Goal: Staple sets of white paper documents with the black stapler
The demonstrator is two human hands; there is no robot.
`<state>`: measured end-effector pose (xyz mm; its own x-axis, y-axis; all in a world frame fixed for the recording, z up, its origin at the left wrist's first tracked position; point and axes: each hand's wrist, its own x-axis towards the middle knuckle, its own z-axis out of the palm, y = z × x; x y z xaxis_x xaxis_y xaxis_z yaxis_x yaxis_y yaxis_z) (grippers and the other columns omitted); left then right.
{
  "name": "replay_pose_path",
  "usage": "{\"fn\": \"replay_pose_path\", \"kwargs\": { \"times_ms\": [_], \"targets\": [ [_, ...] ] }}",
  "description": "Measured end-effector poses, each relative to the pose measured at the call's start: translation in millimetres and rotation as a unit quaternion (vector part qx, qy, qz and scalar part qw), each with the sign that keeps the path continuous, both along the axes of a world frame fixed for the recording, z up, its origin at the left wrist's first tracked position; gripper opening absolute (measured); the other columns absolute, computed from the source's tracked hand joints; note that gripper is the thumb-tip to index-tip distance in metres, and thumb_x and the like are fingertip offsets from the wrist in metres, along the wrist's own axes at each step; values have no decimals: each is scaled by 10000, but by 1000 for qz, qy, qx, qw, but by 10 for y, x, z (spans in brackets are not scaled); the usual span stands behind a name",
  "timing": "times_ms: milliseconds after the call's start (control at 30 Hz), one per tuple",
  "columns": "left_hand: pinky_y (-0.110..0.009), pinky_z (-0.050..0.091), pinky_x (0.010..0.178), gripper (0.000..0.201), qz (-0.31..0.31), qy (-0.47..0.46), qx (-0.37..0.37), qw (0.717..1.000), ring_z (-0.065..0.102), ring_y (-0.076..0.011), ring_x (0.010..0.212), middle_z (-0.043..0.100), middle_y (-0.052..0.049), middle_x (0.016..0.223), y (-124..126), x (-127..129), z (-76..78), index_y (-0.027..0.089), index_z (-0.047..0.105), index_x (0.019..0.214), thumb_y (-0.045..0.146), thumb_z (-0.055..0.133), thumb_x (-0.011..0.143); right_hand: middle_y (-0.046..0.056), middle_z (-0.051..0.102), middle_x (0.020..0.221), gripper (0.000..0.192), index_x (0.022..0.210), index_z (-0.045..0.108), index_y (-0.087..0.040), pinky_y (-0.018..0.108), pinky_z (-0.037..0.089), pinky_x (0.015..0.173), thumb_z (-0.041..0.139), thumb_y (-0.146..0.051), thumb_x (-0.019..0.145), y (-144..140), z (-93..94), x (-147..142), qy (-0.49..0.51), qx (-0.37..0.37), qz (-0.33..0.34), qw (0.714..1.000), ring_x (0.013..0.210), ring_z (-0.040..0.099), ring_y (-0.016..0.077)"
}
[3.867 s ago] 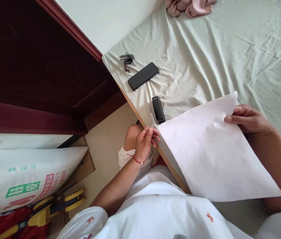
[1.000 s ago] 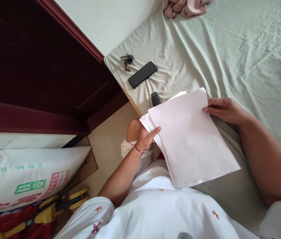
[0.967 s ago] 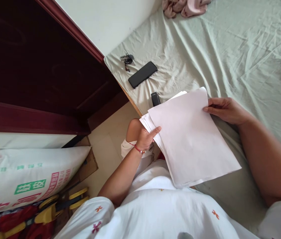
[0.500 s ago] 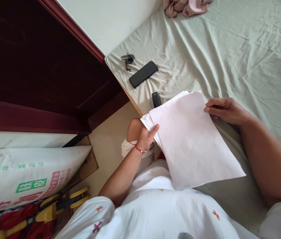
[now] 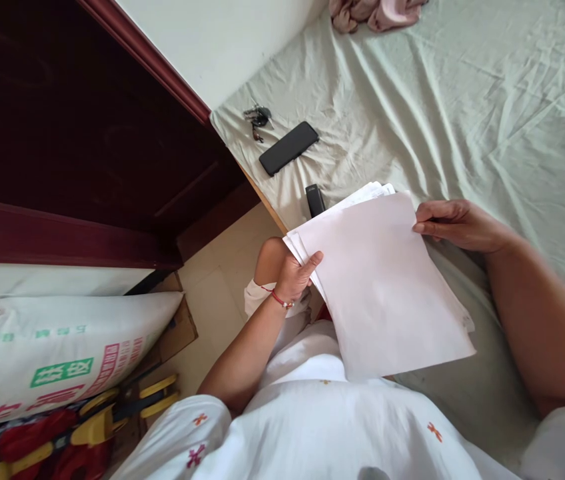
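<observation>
I hold a stack of white paper sheets (image 5: 382,287) over the edge of a bed. My left hand (image 5: 295,275), with a red string on the wrist, grips the stack's left edge with the thumb on top. At the far right corner, my right hand (image 5: 455,223) pinches the top sheet. The lower sheets fan out slightly at the left and at the top. A black stapler (image 5: 314,199) lies on the bed just beyond the stack, partly hidden by it.
The bed has a wrinkled pale green sheet (image 5: 487,100). On it lie a black phone (image 5: 288,147), a bunch of keys (image 5: 256,119) and a pink cloth (image 5: 377,12). A dark red wooden door (image 5: 87,133) stands at left. A printed sack (image 5: 52,353) and yellow-handled tools (image 5: 112,420) lie on the floor.
Several seconds ago my right hand held one sheet apart at the right; it now lies on the stack. In the last second the top sheet slid down, showing more of the sheets beneath at the top.
</observation>
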<state>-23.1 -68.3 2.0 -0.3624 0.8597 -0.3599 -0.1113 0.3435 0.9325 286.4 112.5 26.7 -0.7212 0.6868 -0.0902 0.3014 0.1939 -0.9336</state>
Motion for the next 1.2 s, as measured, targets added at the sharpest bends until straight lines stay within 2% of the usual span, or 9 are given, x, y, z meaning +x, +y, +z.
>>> {"fn": "replay_pose_path", "kwargs": {
  "times_ms": [200,467,667,733,800,900,1000,1100,1200],
  "targets": [
    [-199,297,284,646,9,-4,-3,1000,394,-52,382,593,29,582,-1,-7,-5,153,734,898,684,925,583,13,573,685,458,690,724,-252,334,400,642,760,-690,819,4,38,-10,1,5,14,1000,652,497,152],
    [-193,334,329,697,12,-17,2,1000,506,-70,472,760,-27,850,8,7,19,176,745,1167,516,972,603,15,592,677,475,691,748,-262,352,415,674,767,-729,777,-38,63,-101,0,19,-15,1000,642,512,152],
    [-200,346,330,591,27,3,11,1000,503,-74,459,761,-18,833,-17,26,-15,184,759,1116,497,949,651,12,653,805,357,892,784,-286,332,460,693,845,-611,756,-61,-18,-104,16,-10,-56,998,710,550,161],
    [-214,509,459,550,50,7,41,998,645,-128,600,773,-28,853,-27,44,-4,185,770,1083,494,945,664,21,686,917,364,1008,785,-309,330,496,742,861,-569,765,-69,-35,-107,45,-23,-61,997,806,592,184],
    [-268,634,778,494,74,3,88,993,758,-207,912,798,-51,934,-29,61,33,190,782,1043,470,948,672,37,712,1047,397,1111,779,-326,345,531,816,841,-565,799,-77,-29,-107,71,-31,-63,995,926,637,216],
    [-326,562,1079,461,115,9,129,985,716,-253,1215,812,-67,1081,-10,79,120,206,794,1023,440,962,664,54,734,1204,481,1243,752,-334,371,544,950,793,-603,847,-83,-1,-75,89,-48,-68,993,1104,668,261],
    [-327,564,1071,530,159,-21,119,980,713,-242,1222,808,-57,1130,43,116,207,225,784,1062,476,972,635,47,732,1304,538,1334,716,-328,356,514,1022,726,-642,896,-88,-5,-8,78,-62,-74,992,1198,655,272],
    [-328,615,959,597,196,-89,80,973,738,-234,1132,805,-44,1124,120,191,276,239,772,1072,531,980,594,49,764,1251,595,1311,731,-317,323,551,854,640,-739,901,-106,-14,37,82,-143,-120,979,1054,704,257],
    [-295,633,818,596,225,-116,48,966,747,-226,1066,804,-36,1121,191,238,320,252,764,1044,564,977,584,99,791,1165,788,1197,772,-277,346,563,685,514,-917,817,-133,58,30,137,-275,-176,935,917,743,288]
  ]
}}
